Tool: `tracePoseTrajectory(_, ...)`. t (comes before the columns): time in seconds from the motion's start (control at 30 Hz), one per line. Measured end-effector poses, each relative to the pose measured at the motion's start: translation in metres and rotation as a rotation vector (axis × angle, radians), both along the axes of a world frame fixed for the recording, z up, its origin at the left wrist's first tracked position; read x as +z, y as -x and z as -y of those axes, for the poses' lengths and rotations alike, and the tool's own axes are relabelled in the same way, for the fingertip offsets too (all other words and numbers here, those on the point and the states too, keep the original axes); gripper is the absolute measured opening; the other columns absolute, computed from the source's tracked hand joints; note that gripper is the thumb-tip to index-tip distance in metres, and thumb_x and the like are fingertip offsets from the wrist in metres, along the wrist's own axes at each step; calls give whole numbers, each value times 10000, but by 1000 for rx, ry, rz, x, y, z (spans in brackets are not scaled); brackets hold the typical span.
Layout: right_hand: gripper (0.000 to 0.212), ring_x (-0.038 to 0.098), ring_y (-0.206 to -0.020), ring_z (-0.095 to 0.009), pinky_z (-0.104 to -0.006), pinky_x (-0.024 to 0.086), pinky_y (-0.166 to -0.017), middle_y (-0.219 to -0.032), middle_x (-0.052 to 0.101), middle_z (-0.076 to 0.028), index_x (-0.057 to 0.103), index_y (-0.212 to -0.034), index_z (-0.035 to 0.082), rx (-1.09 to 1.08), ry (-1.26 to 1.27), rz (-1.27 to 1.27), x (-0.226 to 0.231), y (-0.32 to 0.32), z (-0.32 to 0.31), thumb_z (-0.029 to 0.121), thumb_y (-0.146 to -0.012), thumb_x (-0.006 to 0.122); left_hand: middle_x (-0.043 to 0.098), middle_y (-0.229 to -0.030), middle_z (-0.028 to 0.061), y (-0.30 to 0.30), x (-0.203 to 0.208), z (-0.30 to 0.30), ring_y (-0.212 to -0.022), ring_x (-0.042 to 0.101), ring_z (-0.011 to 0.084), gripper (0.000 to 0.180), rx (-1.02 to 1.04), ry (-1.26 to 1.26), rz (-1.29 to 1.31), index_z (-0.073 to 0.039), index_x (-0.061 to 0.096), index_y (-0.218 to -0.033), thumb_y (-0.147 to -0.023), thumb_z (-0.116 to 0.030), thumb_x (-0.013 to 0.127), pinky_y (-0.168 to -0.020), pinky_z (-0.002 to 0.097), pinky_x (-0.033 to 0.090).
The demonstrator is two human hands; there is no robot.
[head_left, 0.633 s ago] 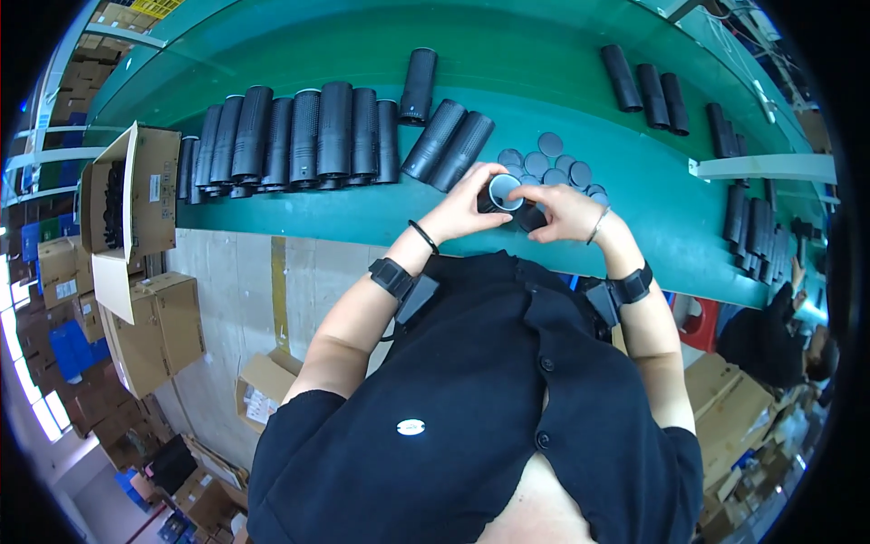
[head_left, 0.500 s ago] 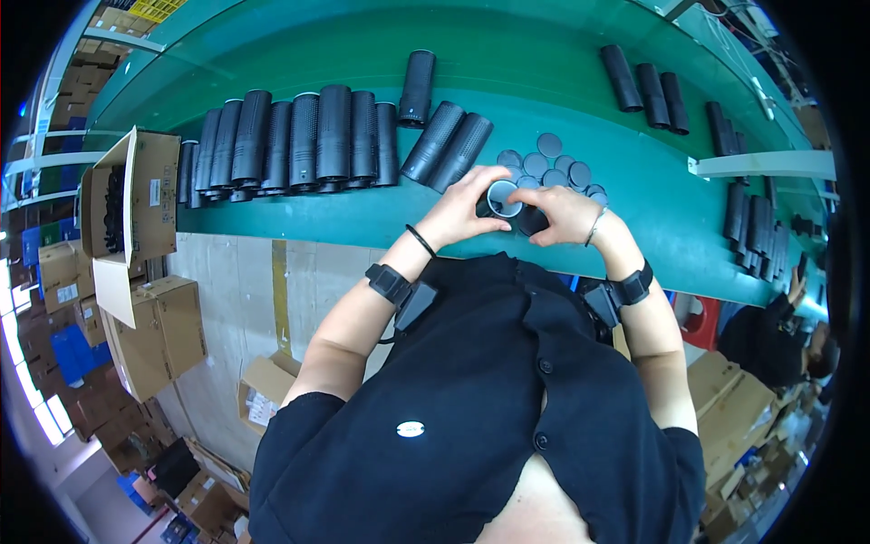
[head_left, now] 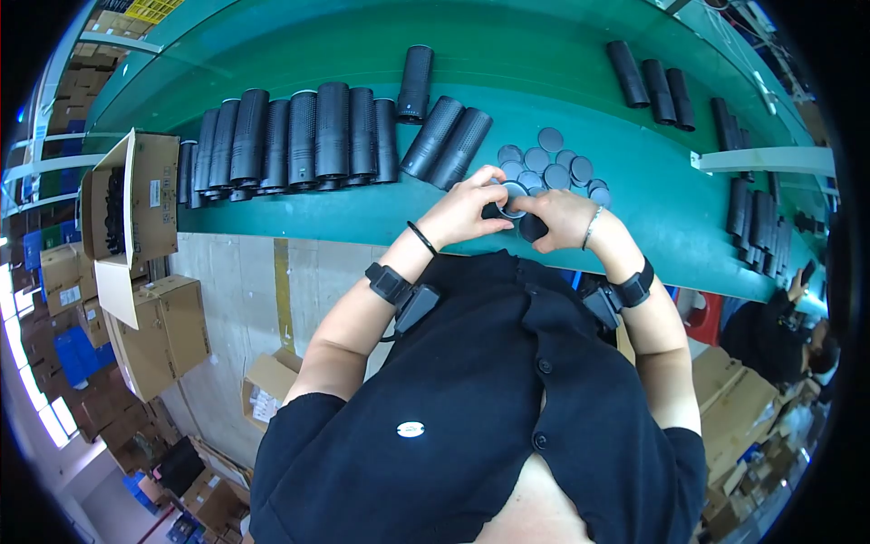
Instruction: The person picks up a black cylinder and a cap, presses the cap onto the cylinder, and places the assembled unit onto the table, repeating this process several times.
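Note:
Close to the bench's front edge, my left hand (head_left: 469, 211) and my right hand (head_left: 564, 218) are closed around a short black cylinder (head_left: 533, 228). Its light-rimmed round end (head_left: 513, 192) points up between my fingertips, partly covered by them. Just beyond my hands lies a loose cluster of flat dark round discs (head_left: 555, 176). Two ridged black tubes (head_left: 460, 145) lie side by side to the left of the discs, and a single black tube (head_left: 415, 83) is farther back.
Several black tubes (head_left: 290, 136) are lined up on the green bench (head_left: 362, 213) at left. An open cardboard box (head_left: 154, 195) stands by its left end. More tubes (head_left: 757, 222) lie right, past a pale metal bar (head_left: 766, 161). A person in dark clothing (head_left: 770, 340) is at far right.
The cylinder's round end has tilted and shows less of its face. My left fingers have shifted over its rim, while my right hand has hardly moved.

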State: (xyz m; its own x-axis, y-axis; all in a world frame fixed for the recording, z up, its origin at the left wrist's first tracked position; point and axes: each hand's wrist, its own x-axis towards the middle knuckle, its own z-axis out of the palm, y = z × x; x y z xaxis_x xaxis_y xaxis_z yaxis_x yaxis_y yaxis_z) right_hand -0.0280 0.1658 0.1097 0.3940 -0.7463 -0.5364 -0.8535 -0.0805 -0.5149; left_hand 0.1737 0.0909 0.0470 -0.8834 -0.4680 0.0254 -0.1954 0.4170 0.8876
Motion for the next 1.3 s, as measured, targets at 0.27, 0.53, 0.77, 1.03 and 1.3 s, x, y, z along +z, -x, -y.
tracePoseTrajectory(0.27,561,653,-918,-346,-434,518,-810,-909,679,-161,592,-1174,141,22,-19,-73,-3,4,-2,184,-638,753,524,-1218,150,6,-7,-3,-1039,593,298,308,-24,70,-35,-52,573,-917,-734,-152,799,-828,364,505)
tracePoseTrajectory(0.53,676,622,-679,-154,-283,508,-628,-950,639,-80,506,-1337,183,-353,-182,515,11,39,-11,148,-705,743,519,-1212,122,3,-15,-1,-1159,529,264,654,116,-107,-153,-79,453,-1300,-726,-92,767,-962,343,439)
tracePoseTrajectory(0.77,764,550,-621,-65,-215,459,-574,-923,599,-56,405,-1412,176,-369,-190,583,-16,29,-18,100,-725,731,495,-1228,154,7,-12,3,-1090,541,334,433,53,44,-130,-56,526,-1115,-751,-144,743,-904,386,463)
tracePoseTrajectory(1.03,665,645,-758,-213,-300,516,-694,-954,658,-138,448,-1360,162,-220,-64,520,-20,39,-10,209,-751,708,510,-1229,170,10,-4,5,-1061,564,318,303,-14,-11,32,-58,545,-972,-750,-122,742,-881,362,470)
tracePoseTrajectory(1.3,668,587,-901,-257,-325,503,-778,-1363,421,-317,319,-1451,95,-745,-384,1930,-77,59,-43,323,-910,638,444,-1252,118,5,-33,9,-1204,467,210,808,73,-177,-51,-104,229,-1438,-775,-9,682,-1005,343,411)
